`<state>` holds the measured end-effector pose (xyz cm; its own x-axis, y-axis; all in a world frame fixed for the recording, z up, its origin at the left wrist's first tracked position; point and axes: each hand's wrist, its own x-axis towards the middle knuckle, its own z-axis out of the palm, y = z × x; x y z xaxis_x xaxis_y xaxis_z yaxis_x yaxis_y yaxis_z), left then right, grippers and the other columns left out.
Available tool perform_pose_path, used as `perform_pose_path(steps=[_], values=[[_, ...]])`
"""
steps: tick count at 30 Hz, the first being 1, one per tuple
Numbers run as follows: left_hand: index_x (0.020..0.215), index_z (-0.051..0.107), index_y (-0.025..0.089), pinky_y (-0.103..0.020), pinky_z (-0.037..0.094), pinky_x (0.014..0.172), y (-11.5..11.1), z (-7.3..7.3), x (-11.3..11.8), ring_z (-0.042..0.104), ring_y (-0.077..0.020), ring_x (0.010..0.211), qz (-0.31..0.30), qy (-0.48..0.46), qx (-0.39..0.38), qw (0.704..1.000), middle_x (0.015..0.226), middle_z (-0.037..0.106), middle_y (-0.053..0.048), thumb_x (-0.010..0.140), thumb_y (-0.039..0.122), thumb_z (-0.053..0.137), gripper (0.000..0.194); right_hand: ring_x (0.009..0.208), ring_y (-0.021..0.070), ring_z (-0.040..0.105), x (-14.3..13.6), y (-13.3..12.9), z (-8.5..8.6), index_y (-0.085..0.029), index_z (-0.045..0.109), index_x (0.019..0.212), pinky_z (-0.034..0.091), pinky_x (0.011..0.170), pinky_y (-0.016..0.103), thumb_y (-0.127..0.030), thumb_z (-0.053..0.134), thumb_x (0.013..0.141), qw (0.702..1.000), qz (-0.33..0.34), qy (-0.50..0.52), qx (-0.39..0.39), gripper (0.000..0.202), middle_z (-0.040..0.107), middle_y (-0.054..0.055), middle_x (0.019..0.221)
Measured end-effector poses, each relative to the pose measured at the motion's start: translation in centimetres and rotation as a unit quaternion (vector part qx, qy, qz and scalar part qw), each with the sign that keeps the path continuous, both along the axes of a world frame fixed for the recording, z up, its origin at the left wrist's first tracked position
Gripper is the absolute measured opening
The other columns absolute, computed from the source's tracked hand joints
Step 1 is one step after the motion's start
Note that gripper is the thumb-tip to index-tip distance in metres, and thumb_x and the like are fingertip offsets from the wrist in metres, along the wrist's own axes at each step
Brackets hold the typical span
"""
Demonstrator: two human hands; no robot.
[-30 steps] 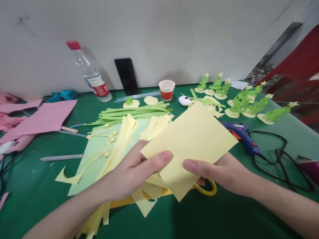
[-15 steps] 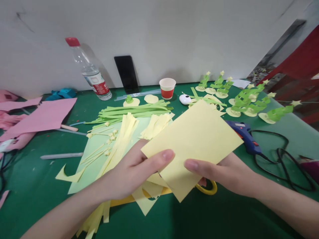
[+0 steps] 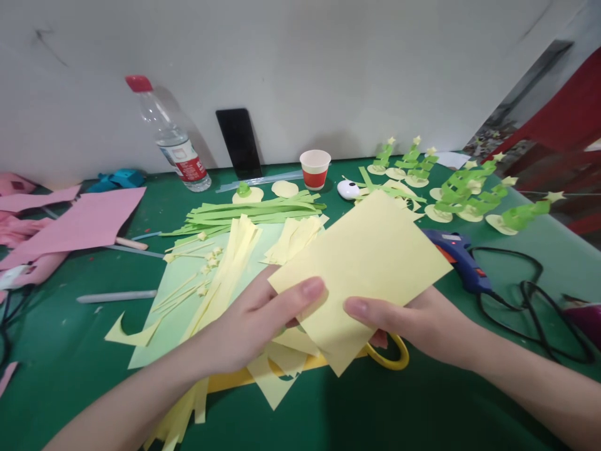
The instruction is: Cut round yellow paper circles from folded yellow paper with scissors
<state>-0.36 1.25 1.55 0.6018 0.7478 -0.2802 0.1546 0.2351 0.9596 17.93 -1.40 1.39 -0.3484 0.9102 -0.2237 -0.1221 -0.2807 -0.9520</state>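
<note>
A pale yellow sheet of paper (image 3: 366,263) is held up over the table, tilted, with its corners pointing up and down. My left hand (image 3: 267,319) grips its left lower edge, thumb on top and fingers hidden beneath. My right hand (image 3: 413,326) pinches the lower right edge the same way. A yellow scissors handle (image 3: 394,356) shows just below my right hand; the rest is covered. Cut yellow paper scraps (image 3: 277,376) lie under my hands. Long yellow paper strips (image 3: 225,282) and small paper stars on thin strips (image 3: 206,269) rest on a light green sheet (image 3: 164,313).
Green strips (image 3: 253,212), a paper cup (image 3: 315,169), a leaning phone (image 3: 239,144) and a water bottle (image 3: 176,144) stand toward the wall. At right are a blue glue gun (image 3: 462,257) with its cord and several green spirals (image 3: 469,188) topped with stars. Pink paper (image 3: 89,219) lies left.
The yellow sheet has shifted very slightly left and tilted a little in my hands. Both hands keep their hold; the things on the table stay in place.
</note>
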Motion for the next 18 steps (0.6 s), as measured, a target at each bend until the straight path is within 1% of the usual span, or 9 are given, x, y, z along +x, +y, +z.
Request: perform_pose_path(steps=[2,3,6,9,12,15,18], values=[[0.11,0.06,0.025,-0.026,0.05,0.073,0.0,-0.4,-0.2,0.06,-0.0203,0.091,-0.032,0.005,0.001,0.999,0.1,0.066,-0.002,0.084,0.046,0.045,0.036,0.04,0.0035,0.043,-0.1,0.2,0.2,-0.016,0.056,0.067,0.037,0.034,0.011,-0.021,0.062,0.065,1.0,0.003,0.003,-0.011,0.008,0.053,-0.004,0.055],[0.111,0.059,0.026,-0.025,0.049,0.075,0.0,-0.4,-0.1,0.059,-0.0202,0.093,-0.048,0.015,0.006,0.999,0.105,0.065,-0.001,0.083,0.045,0.047,0.036,0.04,0.0034,0.043,-0.2,0.3,0.2,-0.016,0.056,0.067,0.038,0.034,0.012,-0.02,0.062,0.065,1.0,0.009,0.002,-0.016,0.007,0.053,-0.004,0.054],[0.112,0.058,0.03,-0.022,0.048,0.076,-0.2,0.1,0.6,0.058,-0.0172,0.095,-0.078,0.037,0.016,0.996,0.111,0.062,0.003,0.083,0.037,0.053,0.03,0.039,0.0025,0.043,-0.3,0.5,0.3,-0.015,0.056,0.065,0.039,0.036,0.012,-0.018,0.061,0.063,0.999,0.02,0.009,-0.032,0.005,0.053,-0.004,0.054],[0.109,0.059,0.032,-0.02,0.048,0.076,-0.2,0.8,1.4,0.059,-0.014,0.09,-0.096,0.002,0.002,0.995,0.107,0.063,0.005,0.086,0.036,0.048,0.026,0.038,0.0019,0.043,-0.2,0.3,0.0,-0.016,0.057,0.063,0.038,0.035,0.011,-0.016,0.062,0.062,0.999,0.008,0.031,-0.024,0.005,0.053,-0.005,0.053],[0.106,0.06,0.029,-0.022,0.046,0.079,-0.2,1.2,1.5,0.057,-0.0142,0.09,-0.114,-0.01,-0.013,0.993,0.104,0.063,0.004,0.086,0.036,0.046,0.025,0.041,0.0038,0.046,0.1,0.2,-0.3,-0.017,0.059,0.066,0.038,0.035,0.011,-0.019,0.066,0.063,1.0,-0.012,0.022,-0.011,0.007,0.055,-0.004,0.055],[0.098,0.06,0.024,-0.026,0.046,0.077,-0.2,1.1,1.3,0.055,-0.0164,0.084,-0.105,0.036,-0.022,0.994,0.092,0.062,0.001,0.084,0.04,0.047,0.025,0.056,0.0105,0.055,0.3,0.2,-0.4,-0.019,0.062,0.075,0.044,0.04,0.017,-0.028,0.068,0.064,0.999,-0.046,-0.017,-0.014,0.016,0.063,0.001,0.073],[0.083,0.059,0.021,-0.026,0.045,0.073,-0.4,0.5,1.1,0.052,-0.016,0.076,-0.076,0.06,-0.007,0.995,0.077,0.058,0.001,0.083,0.044,0.048,0.025,0.07,0.0162,0.058,0.3,0.4,-0.4,-0.021,0.065,0.087,0.047,0.05,0.024,-0.036,0.066,0.068,0.998,-0.064,-0.024,-0.004,0.024,0.066,0.003,0.087]])
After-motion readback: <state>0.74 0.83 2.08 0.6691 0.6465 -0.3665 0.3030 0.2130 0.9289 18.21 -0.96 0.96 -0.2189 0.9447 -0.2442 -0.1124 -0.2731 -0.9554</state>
